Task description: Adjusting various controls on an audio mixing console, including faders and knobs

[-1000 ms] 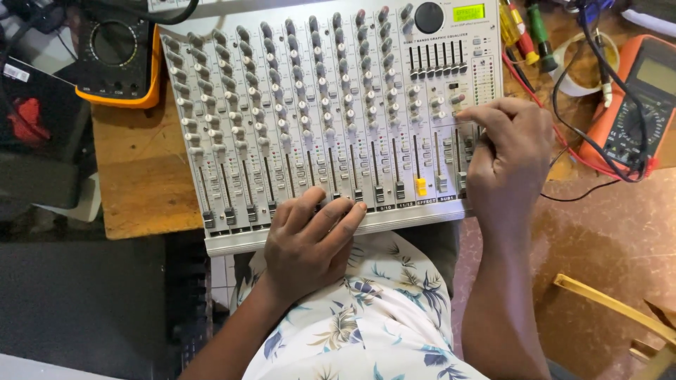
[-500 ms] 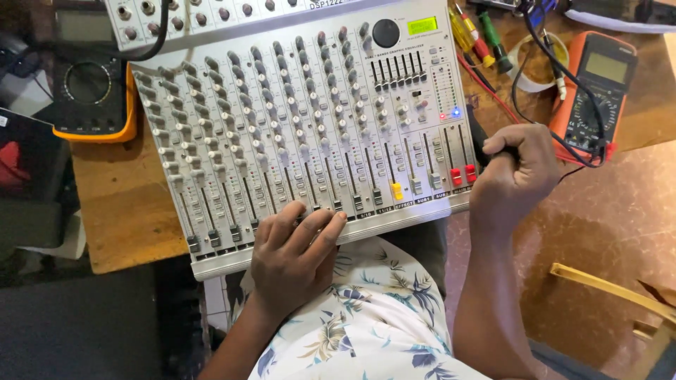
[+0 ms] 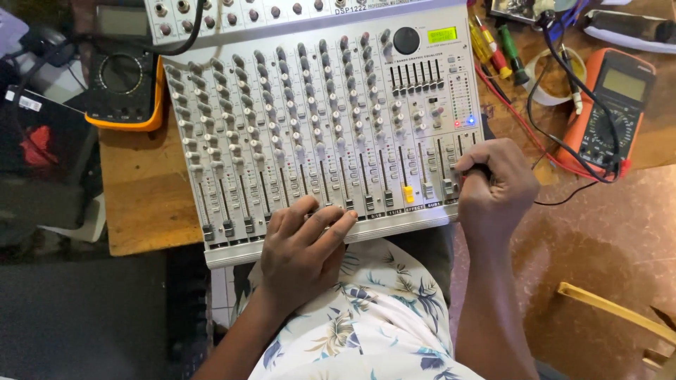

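A silver audio mixer (image 3: 310,127) with rows of knobs and faders lies across the wooden bench, its front edge over my lap. My left hand (image 3: 303,253) lies flat on that front edge, fingers spread over the lower fader strip and holding nothing. My right hand (image 3: 496,186) is curled into a fist at the mixer's right edge, beside the last faders. It grips a small dark probe-like tip (image 3: 480,169). A thin black lead (image 3: 563,199) runs from that hand toward the right.
An orange multimeter (image 3: 609,105) with red and black leads lies at the right. A second, yellow-edged meter (image 3: 123,88) sits at the left. Screwdrivers (image 3: 496,46) lie behind the mixer's right corner. A wooden chair part (image 3: 612,309) shows at the lower right.
My right hand drew off the mixer's right edge into a fist, then came back against the last faders. My left hand stayed on the front edge. The view shifted slightly.
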